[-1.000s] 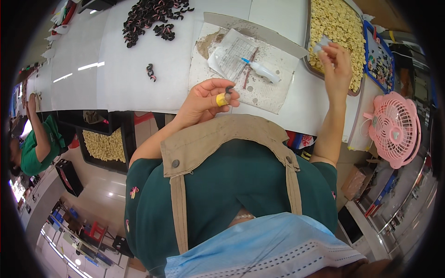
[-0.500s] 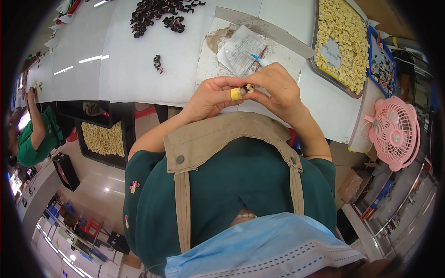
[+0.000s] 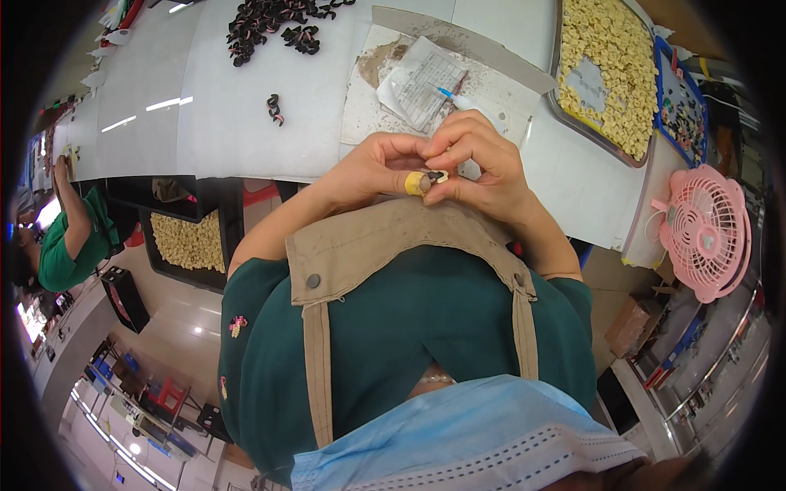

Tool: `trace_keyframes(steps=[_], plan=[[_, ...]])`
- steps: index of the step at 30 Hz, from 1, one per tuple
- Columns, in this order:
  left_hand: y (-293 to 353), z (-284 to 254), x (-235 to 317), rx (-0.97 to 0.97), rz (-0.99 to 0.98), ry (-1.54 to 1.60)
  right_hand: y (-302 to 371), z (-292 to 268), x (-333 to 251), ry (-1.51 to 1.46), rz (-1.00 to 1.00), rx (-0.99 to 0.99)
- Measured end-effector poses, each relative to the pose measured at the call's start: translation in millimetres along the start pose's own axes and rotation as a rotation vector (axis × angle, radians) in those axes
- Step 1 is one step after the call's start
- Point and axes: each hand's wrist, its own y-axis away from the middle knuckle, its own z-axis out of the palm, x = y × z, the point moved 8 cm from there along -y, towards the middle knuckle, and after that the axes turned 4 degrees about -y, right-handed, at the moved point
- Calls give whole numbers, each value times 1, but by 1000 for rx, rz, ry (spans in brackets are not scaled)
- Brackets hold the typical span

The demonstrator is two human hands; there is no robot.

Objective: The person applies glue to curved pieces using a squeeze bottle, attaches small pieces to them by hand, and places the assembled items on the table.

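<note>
Pinching left hand [image 3: 368, 168]: grasps small dark curved piece [image 3: 435, 176] between thumb and fingertips, just off the near edge of the cardboard panel [image 3: 364, 102]; wears yellow wrap [image 3: 413, 182] on the thumb.
Right hand [image 3: 487, 164]: bends thumb and fingers around small cream piece [image 3: 444, 175], overlapping the near right part of the cardboard panel; hides exact contact points.
Piece position: close together between both hands, at the near side of the cardboard panel; cannot tell whether joined or merely touching.
Paper sheet [image 3: 422, 86]: lies printed side up on the cardboard panel.
Squeeze bottle [image 3: 463, 102]: lies on the cardboard panel, blue tip showing, partly covered by the right hand.
Dark pile [image 3: 266, 24]: spreads left of the cardboard panel, toward the far side.
Loose dark cluster [image 3: 275, 108]: lies left of the cardboard panel.
Metal tray [image 3: 606, 147]: stands right of the cardboard panel; carries many cream pieces [image 3: 622, 65].
Blue tray [image 3: 676, 141]: stands farther right of the cardboard panel; holds small mixed-colour parts.
Pink fan [image 3: 706, 233]: stands well right of the cardboard panel, toward the near side.
</note>
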Motion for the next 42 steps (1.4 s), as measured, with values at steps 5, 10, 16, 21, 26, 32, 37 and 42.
trace_keyframes(steps=[5, 10, 16, 21, 26, 32, 37, 42], plan=[[-3, 0, 3, -65, 98, -221, -1, 2, -10, 38, -33, -40], [3, 3, 5, -1, 152, -180, -4, 3, -14, 85, -72, -30], [5, 13, 1, -15, 141, 251, -4, 1, -14, 65, 19, 126], [5, 4, -8, -37, 169, 375, -4, 1, -14, 213, 16, 116], [5, 4, -9, -72, 170, 455, -5, 3, -13, 260, -15, 99], [8, -1, -13, 2, 131, 484, -4, 9, -12, 306, -55, 83], [51, -79, 55, 581, 533, -403, -10, -4, -20, 8, -8, 50], [192, -233, 163, 1509, 806, -1228, -47, -4, -99, -1141, -96, 49]])
